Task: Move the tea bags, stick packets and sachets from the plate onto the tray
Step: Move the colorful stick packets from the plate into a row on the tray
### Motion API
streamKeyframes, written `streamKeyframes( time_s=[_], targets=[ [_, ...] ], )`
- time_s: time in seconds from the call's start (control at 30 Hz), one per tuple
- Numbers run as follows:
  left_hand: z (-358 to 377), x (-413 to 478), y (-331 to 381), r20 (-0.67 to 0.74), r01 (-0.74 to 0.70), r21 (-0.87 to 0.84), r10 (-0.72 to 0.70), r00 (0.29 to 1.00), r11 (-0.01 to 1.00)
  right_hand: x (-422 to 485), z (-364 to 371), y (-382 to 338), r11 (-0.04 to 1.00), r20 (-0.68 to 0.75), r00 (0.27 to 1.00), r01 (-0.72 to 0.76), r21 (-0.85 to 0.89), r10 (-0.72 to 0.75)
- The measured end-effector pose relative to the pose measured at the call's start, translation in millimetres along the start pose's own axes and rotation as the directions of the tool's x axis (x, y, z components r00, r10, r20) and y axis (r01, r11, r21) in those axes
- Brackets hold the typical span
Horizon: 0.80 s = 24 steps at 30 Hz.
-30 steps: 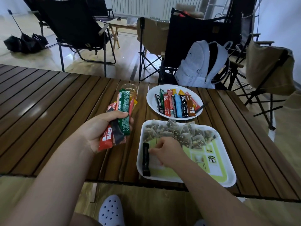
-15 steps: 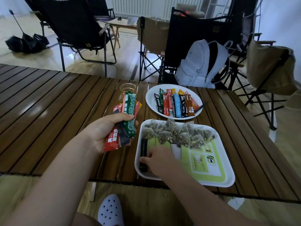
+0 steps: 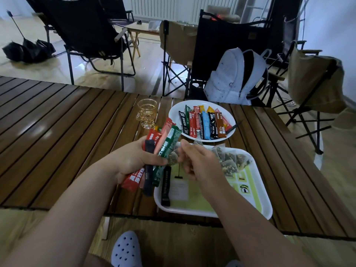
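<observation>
While your left hand grips a bundle of stick packets, red, pink, green and black, the bundle fans up and away from your palm, and its lower ends stick out below your fist over the table, just left of the tray. Your thumb lies across the front of the green packet.

Your right hand hovers just beside that bundle, above the tray's far-left corner. Its fingers are curled, with the tips close to the green packet's edge. You cannot tell whether they touch or pinch anything.

Below your hands, one black stick packet lies flat along the tray's left edge, lengthwise, apart from both hands. The tea bags are heaped across the far side of the tray, just to the right of your right hand's knuckles.

Beyond the tray, well clear of both hands, the white plate holds a row of stick packets laid side by side. A glass cup stands on the table left of the plate, beyond the bundle's tips. A white backpack sits past the table's far edge.
</observation>
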<state>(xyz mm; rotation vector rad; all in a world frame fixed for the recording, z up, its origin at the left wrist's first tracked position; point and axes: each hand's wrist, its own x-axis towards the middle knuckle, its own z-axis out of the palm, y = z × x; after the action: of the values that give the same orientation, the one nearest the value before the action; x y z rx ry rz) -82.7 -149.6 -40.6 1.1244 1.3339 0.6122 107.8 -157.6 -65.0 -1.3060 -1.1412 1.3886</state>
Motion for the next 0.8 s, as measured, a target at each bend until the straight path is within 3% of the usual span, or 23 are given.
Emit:
streamKeyframes(
  time_s=[0.17, 0.37, 0.43, 0.5, 0.67, 0.8],
  targets=[
    [15.7, 0.7, 0.8, 0.08, -0.025, 0.114, 0.016, 0.997, 0.993, 1.7, 1.8, 2.9, 1.0, 0.004, 1.0, -0.021, -0.013, 0.021],
    [3.9, -5.8, 3.2, -0.042, -0.01, -0.101, 0.005, 0.999, 0.995, 13.3, -17.8, -4.5, 0.987, -0.147, 0.989, 0.006, 0.158, 0.018],
    [0.5, -6.8, 2.4, -0.11, 0.0, -0.157, -0.017, 0.994, 0.988, 15.2, -26.6, 0.0, 0.995, -0.179, 0.984, -0.022, -0.094, 0.005],
    [-0.1, -8.0, 3.0, -0.157, 0.02, -0.205, -0.053, 0.986, 0.979, 14.7, -26.1, 11.3, 0.918, -0.108, 0.992, -0.105, -0.383, 0.068],
    [0.7, -11.4, 6.7, -0.21, 0.081, -0.286, -0.145, 0.967, 0.955, 19.3, -7.0, 37.4, 0.855, -0.019, 0.947, -0.299, -0.425, 0.322],
    [-1.7, -10.9, 6.3, -0.205, 0.101, -0.291, -0.165, 0.965, 0.951, 20.8, -4.8, 40.5, 0.757, -0.09, 0.965, -0.249, -0.604, 0.246]
  ],
)
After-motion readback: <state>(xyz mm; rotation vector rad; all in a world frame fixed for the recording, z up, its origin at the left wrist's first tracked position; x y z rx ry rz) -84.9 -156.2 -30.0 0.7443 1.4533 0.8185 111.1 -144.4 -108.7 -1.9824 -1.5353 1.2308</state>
